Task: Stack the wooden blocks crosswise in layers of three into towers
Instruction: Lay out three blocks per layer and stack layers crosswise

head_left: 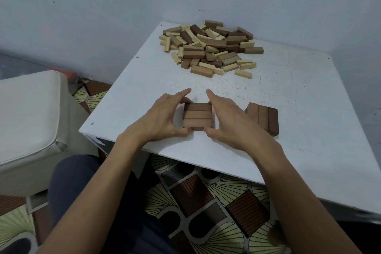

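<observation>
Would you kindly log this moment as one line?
left hand: holds block stack | right hand: holds same | three-block row: right, apart | loose pile: far on table

stack (197,116) layer count: cannot tell | seat (26,113): cut by left edge

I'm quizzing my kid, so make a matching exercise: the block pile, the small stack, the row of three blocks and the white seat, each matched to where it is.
Things: 1 block pile; 2 small stack; 3 row of three blocks; 4 white seat.
Places: A between the left hand and right hand; B off the table, to its left; C far end of the table; D right of the right hand.
Pairs: 1-C; 2-A; 3-D; 4-B.
</observation>
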### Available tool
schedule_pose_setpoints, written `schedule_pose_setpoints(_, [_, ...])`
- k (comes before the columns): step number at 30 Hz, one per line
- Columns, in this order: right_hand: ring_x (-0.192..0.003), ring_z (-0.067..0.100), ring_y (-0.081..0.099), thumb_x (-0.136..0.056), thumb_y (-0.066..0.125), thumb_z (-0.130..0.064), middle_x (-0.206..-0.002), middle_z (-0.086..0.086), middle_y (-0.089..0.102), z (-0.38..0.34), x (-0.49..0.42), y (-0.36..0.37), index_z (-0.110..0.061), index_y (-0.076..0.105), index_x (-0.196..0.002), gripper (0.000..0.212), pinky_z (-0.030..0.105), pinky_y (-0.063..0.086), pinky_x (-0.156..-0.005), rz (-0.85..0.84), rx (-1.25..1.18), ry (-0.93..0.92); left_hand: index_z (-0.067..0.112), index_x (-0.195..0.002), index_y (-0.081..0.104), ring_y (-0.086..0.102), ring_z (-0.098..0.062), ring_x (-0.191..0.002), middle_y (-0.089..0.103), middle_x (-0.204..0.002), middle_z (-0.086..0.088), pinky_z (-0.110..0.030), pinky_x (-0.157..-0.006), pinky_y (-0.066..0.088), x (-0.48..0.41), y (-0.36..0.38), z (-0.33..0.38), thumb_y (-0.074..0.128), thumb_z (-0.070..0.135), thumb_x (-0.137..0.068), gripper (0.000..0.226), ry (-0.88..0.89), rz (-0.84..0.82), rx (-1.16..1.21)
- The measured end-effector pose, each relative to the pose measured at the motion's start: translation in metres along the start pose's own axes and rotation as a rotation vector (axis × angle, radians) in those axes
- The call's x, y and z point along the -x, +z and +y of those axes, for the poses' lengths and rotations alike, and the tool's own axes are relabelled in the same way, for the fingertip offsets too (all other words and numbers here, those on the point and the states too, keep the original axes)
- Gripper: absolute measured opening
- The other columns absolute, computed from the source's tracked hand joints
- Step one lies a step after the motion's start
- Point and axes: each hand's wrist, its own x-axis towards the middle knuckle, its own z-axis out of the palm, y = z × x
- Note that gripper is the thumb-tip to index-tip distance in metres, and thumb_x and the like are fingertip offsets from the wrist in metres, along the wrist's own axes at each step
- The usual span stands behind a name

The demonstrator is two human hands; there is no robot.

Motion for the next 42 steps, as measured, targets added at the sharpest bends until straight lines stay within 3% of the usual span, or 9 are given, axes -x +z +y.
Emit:
schedule_pose_setpoints(9, [-0.138, 0.017, 0.032, -0.092, 0.068, -0.033, -0.152, 0.000, 0.038, 0.000, 0.008, -0.029, -0.023, 0.004, -0.159, 0.093, 0.029, 0.034, -0.101, 0.041, 0.037, -0.024, 0.030, -0.156, 0.019, 0.040, -0.010, -0.123, 0.052, -0.137, 0.011, -0.025, -0.104, 0.028, -0.006, -0.021, 0.026, 0.057, 0.059, -0.065, 0.103, 0.055, 0.048, -0.008])
schedule_pose_setpoints(12, [-0.138, 0.016, 0.033, -0.088, 0.071, -0.037, -0.154, -0.004, 0.038, 0.017, 0.018, -0.041, -0.026, 0.007, -0.159, 0.096, 0.028, 0.033, -0.103, 0.081, 0.007, 0.003, 0.029, -0.154, 0.023, 0.040, -0.011, -0.124, 0.053, -0.137, 0.008, -0.027, -0.105, 0.028, -0.018, -0.017, 0.046, 0.064, 0.050, -0.069, 0.097, 0.095, 0.046, 0.005])
schedule_pose_setpoints(16, [-0.131, 0.013, 0.037, -0.085, 0.074, -0.037, -0.149, -0.009, 0.044, 0.050, 0.040, -0.060, -0.030, 0.014, -0.158, 0.095, 0.022, 0.028, -0.092, 0.150, -0.053, 0.050, 0.026, -0.154, 0.025, 0.040, -0.010, -0.125, 0.052, -0.134, 0.010, -0.027, -0.105, 0.028, -0.043, -0.001, 0.072, 0.068, 0.043, -0.071, 0.095, 0.148, 0.026, 0.056])
schedule_pose_setpoints(21, [-0.129, 0.009, 0.036, -0.083, 0.075, -0.037, -0.146, -0.014, 0.046, 0.087, 0.060, -0.069, -0.033, 0.016, -0.157, 0.095, 0.021, 0.025, -0.094, 0.175, -0.109, 0.114, 0.026, -0.154, 0.024, 0.041, -0.016, -0.126, 0.054, -0.136, 0.007, -0.033, -0.107, 0.032, -0.068, 0.020, 0.096, 0.068, 0.044, -0.071, 0.095, 0.192, -0.037, 0.084])
schedule_pose_setpoints(26, [-0.129, 0.007, 0.034, -0.083, 0.075, -0.038, -0.145, -0.015, 0.047, 0.108, 0.068, -0.063, -0.034, 0.016, -0.157, 0.094, 0.020, 0.024, -0.094, 0.187, -0.148, 0.131, 0.026, -0.155, 0.022, 0.039, -0.014, -0.128, 0.053, -0.138, 0.006, -0.030, -0.108, 0.029, -0.079, 0.033, 0.104, 0.067, 0.045, -0.072, 0.097, 0.194, -0.085, 0.062])
schedule_pose_setpoints(31, [-0.131, 0.007, 0.033, -0.084, 0.075, -0.037, -0.144, -0.015, 0.047, 0.117, 0.072, -0.057, -0.033, 0.017, -0.157, 0.093, 0.019, 0.023, -0.094, 0.190, -0.160, 0.126, 0.028, -0.155, 0.021, 0.038, -0.013, -0.128, 0.052, -0.138, 0.010, -0.027, -0.105, 0.026, -0.082, 0.040, 0.105, 0.067, 0.046, -0.073, 0.096, 0.195, -0.113, 0.062])
schedule_pose_setpoints(42, [-0.124, 0.001, 0.030, -0.085, 0.074, -0.039, -0.145, -0.018, 0.043, 0.125, 0.071, -0.047, -0.038, 0.018, -0.156, 0.091, 0.022, 0.024, -0.097, 0.188, -0.157, 0.127, 0.030, -0.155, 0.022, 0.041, -0.013, -0.127, 0.052, -0.137, 0.009, -0.034, -0.108, 0.032, -0.082, 0.047, 0.101, 0.067, 0.052, -0.071, 0.098, 0.187, -0.161, 0.052])
